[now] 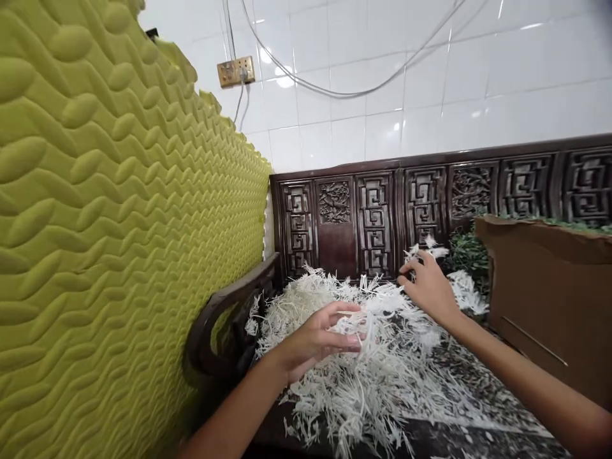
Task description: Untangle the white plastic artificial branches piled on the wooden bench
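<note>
Yellow-green quilted foam (105, 223) bounds the left side; the left hand (318, 338) curls closed around white shredded strips (363, 389) piled on the dark carved-wood counter (335, 223); the right hand (430, 287), fingers spread, touches the pile's far edge near brown cardboard (540, 299).

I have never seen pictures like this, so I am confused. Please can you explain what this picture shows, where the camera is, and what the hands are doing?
This picture comes from a camera worn on a person's head, looking forward and down. There is no machine here; the arms are the person's own. The left hand holds a tuft of white shredded strips, and the open right hand touches the far side of the pile. The strips lie on a dark carved wooden bench, between a yellow-green ridged foam sheet and a cardboard sheet.
</note>
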A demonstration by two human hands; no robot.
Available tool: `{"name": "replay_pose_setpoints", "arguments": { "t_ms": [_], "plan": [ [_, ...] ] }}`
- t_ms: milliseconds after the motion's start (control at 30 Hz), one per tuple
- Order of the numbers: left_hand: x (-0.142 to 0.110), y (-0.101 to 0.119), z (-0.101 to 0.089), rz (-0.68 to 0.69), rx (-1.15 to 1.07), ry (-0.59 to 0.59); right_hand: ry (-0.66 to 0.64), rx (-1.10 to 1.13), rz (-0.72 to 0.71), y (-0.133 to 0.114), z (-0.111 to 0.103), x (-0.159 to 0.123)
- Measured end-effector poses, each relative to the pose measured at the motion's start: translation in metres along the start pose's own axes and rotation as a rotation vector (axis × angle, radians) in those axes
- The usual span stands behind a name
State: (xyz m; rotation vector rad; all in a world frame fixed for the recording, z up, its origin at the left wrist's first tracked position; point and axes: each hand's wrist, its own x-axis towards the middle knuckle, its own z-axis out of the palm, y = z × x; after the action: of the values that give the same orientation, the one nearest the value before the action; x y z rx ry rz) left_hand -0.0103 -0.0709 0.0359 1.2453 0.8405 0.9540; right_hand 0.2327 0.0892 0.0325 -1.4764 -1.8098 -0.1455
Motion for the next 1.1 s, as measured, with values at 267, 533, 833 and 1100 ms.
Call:
{"name": "replay_pose_setpoints", "arguments": {
  "t_ms": [267,533,833,1100],
  "plan": [
    [0.026,-0.017,-0.027,-0.017,0.074,0.093,-0.469,0.047,0.218,0.051,0.066,-0.051],
    [0.058,-0.047,-0.022,-0.075,0.269,0.122,-0.642,0.182,0.026,0.018,0.044,-0.065],
    [0.074,-0.049,-0.033,0.071,0.471,0.169,-0.867,0.235,-0.699,-0.054,0.026,-0.135],
    [0.075,-0.056,-0.040,0.050,0.503,0.178,-0.781,0.041,-0.986,-0.052,0.069,-0.160]
  ]
}}
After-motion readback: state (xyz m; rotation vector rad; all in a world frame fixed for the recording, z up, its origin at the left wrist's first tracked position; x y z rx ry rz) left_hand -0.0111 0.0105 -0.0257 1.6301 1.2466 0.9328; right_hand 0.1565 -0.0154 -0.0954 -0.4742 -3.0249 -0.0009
